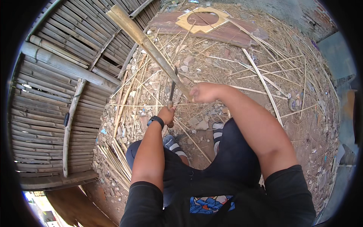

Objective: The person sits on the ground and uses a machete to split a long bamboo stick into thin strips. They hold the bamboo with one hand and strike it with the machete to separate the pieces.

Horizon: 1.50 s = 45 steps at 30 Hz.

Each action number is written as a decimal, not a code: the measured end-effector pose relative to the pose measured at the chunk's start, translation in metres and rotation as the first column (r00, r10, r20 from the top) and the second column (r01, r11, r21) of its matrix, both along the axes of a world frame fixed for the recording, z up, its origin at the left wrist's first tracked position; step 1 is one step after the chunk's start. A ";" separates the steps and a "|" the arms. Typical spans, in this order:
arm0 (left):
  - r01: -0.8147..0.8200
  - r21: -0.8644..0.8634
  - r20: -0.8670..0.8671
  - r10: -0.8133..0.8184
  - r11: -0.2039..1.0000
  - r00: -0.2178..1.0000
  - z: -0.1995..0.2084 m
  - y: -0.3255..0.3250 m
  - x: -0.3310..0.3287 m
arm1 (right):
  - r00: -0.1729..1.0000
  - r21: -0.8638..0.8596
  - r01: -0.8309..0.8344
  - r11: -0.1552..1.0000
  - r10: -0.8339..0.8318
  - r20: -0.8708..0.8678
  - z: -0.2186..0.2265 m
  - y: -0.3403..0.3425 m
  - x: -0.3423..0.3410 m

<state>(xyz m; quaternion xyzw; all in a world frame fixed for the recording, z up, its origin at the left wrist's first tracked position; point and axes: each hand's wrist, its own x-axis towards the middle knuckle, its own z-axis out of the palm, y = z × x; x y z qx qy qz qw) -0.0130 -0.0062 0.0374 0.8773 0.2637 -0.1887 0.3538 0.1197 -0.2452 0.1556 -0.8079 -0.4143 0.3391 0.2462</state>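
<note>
My left hand [167, 114] grips the handle of a dark-bladed knife [172, 87] that points up and away from me. A black watch [155, 120] is on that wrist. My right hand [203, 92] holds the near end of a long split bamboo piece [147, 43], which slants up to the far left. The knife blade stands just left of the bamboo near my right hand. Below the hands are my knees and my sandalled feet [217, 132] on the dirt.
A woven bamboo wall [56, 87] fills the left side. Thin bamboo strips [264, 85] and shavings litter the ground. A bundle of strips [115, 157] lies by my left knee. A flat wooden frame [202, 20] rests on a board at the top.
</note>
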 end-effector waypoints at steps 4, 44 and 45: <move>-0.047 0.288 0.109 0.016 0.956 0.994 -0.012 -0.021 -0.004 | 0.904 0.182 0.427 0.886 -0.419 -0.081 0.006 -0.125 0.046; -0.356 -0.511 -0.246 0.264 0.783 0.933 0.029 -0.139 0.059 | 0.990 0.094 0.069 0.993 -0.057 -0.129 -0.094 -0.035 0.013; -0.378 -0.524 -0.227 0.302 0.764 0.926 0.028 -0.144 0.062 | 0.995 0.073 0.076 0.994 -0.071 -0.076 -0.097 -0.035 0.013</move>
